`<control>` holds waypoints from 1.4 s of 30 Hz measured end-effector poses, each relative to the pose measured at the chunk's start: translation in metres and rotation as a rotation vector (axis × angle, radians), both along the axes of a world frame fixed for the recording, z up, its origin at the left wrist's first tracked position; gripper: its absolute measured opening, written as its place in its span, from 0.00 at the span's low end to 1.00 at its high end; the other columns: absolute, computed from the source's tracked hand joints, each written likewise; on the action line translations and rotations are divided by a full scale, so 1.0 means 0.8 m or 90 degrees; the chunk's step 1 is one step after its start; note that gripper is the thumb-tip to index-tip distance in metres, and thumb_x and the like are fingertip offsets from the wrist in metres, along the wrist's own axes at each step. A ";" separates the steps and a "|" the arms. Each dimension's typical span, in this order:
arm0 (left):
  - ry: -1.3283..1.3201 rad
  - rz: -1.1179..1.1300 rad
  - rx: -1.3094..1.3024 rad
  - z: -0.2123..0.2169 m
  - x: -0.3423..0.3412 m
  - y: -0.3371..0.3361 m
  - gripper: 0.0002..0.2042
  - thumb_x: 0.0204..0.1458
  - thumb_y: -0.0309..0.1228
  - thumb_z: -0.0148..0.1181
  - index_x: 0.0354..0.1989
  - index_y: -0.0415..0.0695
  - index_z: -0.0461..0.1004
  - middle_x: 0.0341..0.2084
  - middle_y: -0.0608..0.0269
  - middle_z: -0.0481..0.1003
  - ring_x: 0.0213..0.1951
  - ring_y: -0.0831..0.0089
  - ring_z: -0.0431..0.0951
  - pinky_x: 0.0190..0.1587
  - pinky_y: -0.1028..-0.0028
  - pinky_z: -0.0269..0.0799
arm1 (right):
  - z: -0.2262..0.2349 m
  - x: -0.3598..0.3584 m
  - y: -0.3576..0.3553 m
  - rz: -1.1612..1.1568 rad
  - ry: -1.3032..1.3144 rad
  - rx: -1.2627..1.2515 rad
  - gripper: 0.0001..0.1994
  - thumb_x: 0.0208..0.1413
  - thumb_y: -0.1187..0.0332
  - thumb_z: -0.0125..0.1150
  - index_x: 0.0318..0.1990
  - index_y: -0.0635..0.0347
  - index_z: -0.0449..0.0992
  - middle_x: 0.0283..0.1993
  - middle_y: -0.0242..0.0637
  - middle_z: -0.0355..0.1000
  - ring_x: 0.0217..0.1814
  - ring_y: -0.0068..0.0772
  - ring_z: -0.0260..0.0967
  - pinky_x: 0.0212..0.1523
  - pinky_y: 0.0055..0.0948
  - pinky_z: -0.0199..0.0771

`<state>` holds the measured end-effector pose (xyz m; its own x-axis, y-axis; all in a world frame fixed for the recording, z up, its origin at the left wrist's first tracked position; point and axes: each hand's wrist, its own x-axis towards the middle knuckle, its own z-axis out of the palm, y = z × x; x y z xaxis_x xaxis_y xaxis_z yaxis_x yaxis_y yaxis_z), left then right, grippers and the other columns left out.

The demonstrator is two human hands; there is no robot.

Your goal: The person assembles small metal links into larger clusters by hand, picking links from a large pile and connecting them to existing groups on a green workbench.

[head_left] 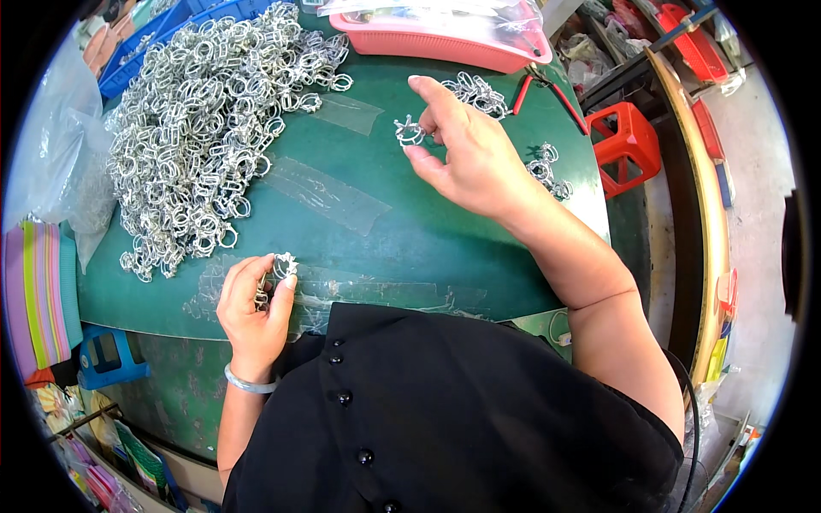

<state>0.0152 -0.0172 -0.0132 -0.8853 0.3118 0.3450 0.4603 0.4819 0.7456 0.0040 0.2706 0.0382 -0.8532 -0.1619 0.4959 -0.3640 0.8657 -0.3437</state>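
Observation:
My left hand (249, 309) is closed at the table's near edge, its thumb and fingers around a silvery metal ring (285, 264). More metal shows between those fingers, partly hidden by them. Farther off to the right, over the table, my right hand (469, 156) has its index finger stretched out. Another openwork metal ring (409, 132) sits at the tips of its thumb and curled fingers. A large heap of similar metal rings (192, 128) covers the left side of the green table (342, 256). Smaller clusters of rings (479, 92) lie beyond and beside the right hand.
Red-handled pliers (556, 97) lie at the table's right edge. A pink basket (445, 47) with plastic bags stands at the back, and a blue crate (218, 12) behind the heap. Clear tape strips (329, 195) mark the tabletop. A red stool (631, 147) is to the right, a blue stool (111, 355) lower left.

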 end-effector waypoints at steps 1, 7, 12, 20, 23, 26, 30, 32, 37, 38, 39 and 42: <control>-0.002 0.001 0.001 0.000 0.000 0.000 0.12 0.41 0.20 0.59 0.36 0.37 0.71 0.32 0.58 0.72 0.28 0.76 0.70 0.29 0.79 0.66 | 0.000 0.000 0.000 0.001 0.000 0.000 0.32 0.40 0.74 0.62 0.56 0.62 0.56 0.30 0.39 0.66 0.27 0.33 0.65 0.25 0.26 0.68; 0.034 -0.010 0.002 -0.002 -0.002 -0.006 0.12 0.40 0.20 0.59 0.37 0.36 0.71 0.32 0.58 0.72 0.29 0.74 0.71 0.31 0.79 0.67 | -0.016 -0.020 0.017 -0.074 0.074 0.175 0.16 0.41 0.71 0.55 0.40 0.63 0.63 0.27 0.44 0.67 0.31 0.46 0.67 0.32 0.39 0.69; 0.012 0.018 0.034 0.000 0.000 -0.003 0.12 0.40 0.20 0.60 0.36 0.37 0.72 0.32 0.59 0.72 0.29 0.75 0.71 0.30 0.79 0.67 | -0.032 -0.028 0.045 -0.175 0.021 0.429 0.04 0.41 0.69 0.53 0.24 0.59 0.72 0.27 0.38 0.68 0.33 0.39 0.67 0.32 0.36 0.67; -0.032 0.014 0.104 0.004 0.002 -0.004 0.12 0.40 0.20 0.61 0.37 0.37 0.73 0.30 0.64 0.72 0.27 0.81 0.70 0.30 0.82 0.66 | 0.000 -0.021 0.009 -0.063 -0.009 0.294 0.13 0.43 0.65 0.60 0.35 0.63 0.73 0.35 0.41 0.68 0.41 0.42 0.65 0.43 0.36 0.65; -0.141 -0.002 0.223 -0.009 0.001 -0.005 0.12 0.42 0.20 0.60 0.38 0.37 0.72 0.29 0.66 0.72 0.27 0.82 0.69 0.30 0.83 0.66 | 0.009 -0.019 -0.024 0.140 -0.131 0.098 0.15 0.43 0.66 0.60 0.39 0.63 0.71 0.37 0.44 0.69 0.43 0.44 0.66 0.45 0.35 0.66; -0.249 -0.030 0.326 0.000 0.003 0.003 0.13 0.45 0.21 0.59 0.41 0.37 0.71 0.30 0.66 0.73 0.25 0.85 0.67 0.27 0.85 0.64 | 0.001 -0.016 -0.060 0.254 -0.231 -0.068 0.18 0.43 0.69 0.62 0.45 0.59 0.70 0.39 0.36 0.69 0.37 0.29 0.66 0.38 0.26 0.67; -0.385 -0.047 0.447 0.006 0.004 0.006 0.14 0.45 0.23 0.60 0.43 0.39 0.71 0.31 0.69 0.72 0.28 0.87 0.67 0.27 0.86 0.63 | -0.013 -0.015 -0.098 0.341 -0.286 -0.239 0.20 0.42 0.65 0.63 0.44 0.60 0.71 0.38 0.39 0.69 0.33 0.30 0.67 0.31 0.25 0.69; -0.371 -0.052 0.449 0.006 0.003 0.007 0.15 0.45 0.23 0.60 0.44 0.39 0.71 0.31 0.69 0.72 0.28 0.88 0.66 0.26 0.87 0.62 | -0.018 -0.015 -0.109 0.361 -0.287 -0.268 0.19 0.42 0.67 0.64 0.44 0.60 0.71 0.37 0.37 0.69 0.33 0.28 0.66 0.30 0.24 0.68; -0.333 -0.067 0.454 0.001 0.000 0.007 0.17 0.45 0.23 0.61 0.45 0.39 0.70 0.32 0.68 0.72 0.27 0.88 0.66 0.25 0.87 0.62 | -0.031 -0.012 -0.116 0.358 -0.277 -0.310 0.16 0.43 0.75 0.62 0.43 0.59 0.72 0.38 0.33 0.69 0.32 0.21 0.65 0.30 0.20 0.65; -0.330 -0.069 0.429 0.001 0.000 0.008 0.17 0.46 0.22 0.59 0.46 0.39 0.70 0.33 0.66 0.72 0.25 0.86 0.66 0.25 0.86 0.62 | -0.034 -0.011 -0.115 0.354 -0.268 -0.329 0.16 0.43 0.76 0.62 0.43 0.59 0.72 0.37 0.33 0.69 0.31 0.21 0.65 0.30 0.20 0.66; -0.328 -0.070 0.403 0.001 -0.001 0.008 0.17 0.47 0.22 0.57 0.47 0.39 0.69 0.33 0.64 0.72 0.24 0.84 0.66 0.25 0.86 0.62 | -0.035 -0.011 -0.115 0.351 -0.258 -0.348 0.16 0.43 0.76 0.62 0.43 0.60 0.72 0.36 0.33 0.69 0.31 0.21 0.65 0.29 0.19 0.66; -0.352 -0.083 0.429 -0.002 -0.003 0.009 0.16 0.48 0.22 0.57 0.47 0.39 0.69 0.33 0.65 0.72 0.25 0.84 0.67 0.25 0.85 0.63 | -0.038 -0.010 -0.115 0.344 -0.248 -0.366 0.15 0.43 0.76 0.62 0.42 0.60 0.73 0.35 0.33 0.70 0.31 0.21 0.66 0.30 0.20 0.66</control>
